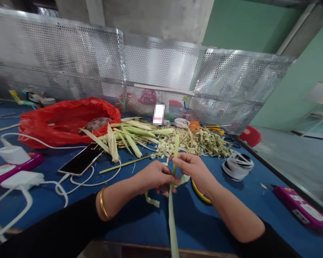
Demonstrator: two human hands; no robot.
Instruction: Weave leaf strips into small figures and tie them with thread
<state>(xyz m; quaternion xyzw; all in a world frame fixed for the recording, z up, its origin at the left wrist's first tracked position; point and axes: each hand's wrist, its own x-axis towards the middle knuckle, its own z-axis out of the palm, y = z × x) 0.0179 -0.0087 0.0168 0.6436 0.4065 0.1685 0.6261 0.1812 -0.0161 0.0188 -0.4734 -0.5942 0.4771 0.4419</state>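
Between my two hands a pale green corn husk strip stands upright, its lower end hanging over the table's front edge. My left hand pinches it near the middle, the gold bangle on that wrist. Higher up, my right hand grips a green stalk-like piece between thumb and fingers. Another curled husk strip dangles under my left hand. Partly hidden behind my right hand is a yellow ring-shaped handle. Beyond my hands lies a heap of corn husks.
A red plastic bag sits at the back left, with a phone and white cables before it. Dried plant scraps line the back. Right are a roll of white cord and a purple power strip. A perforated metal screen stands behind.
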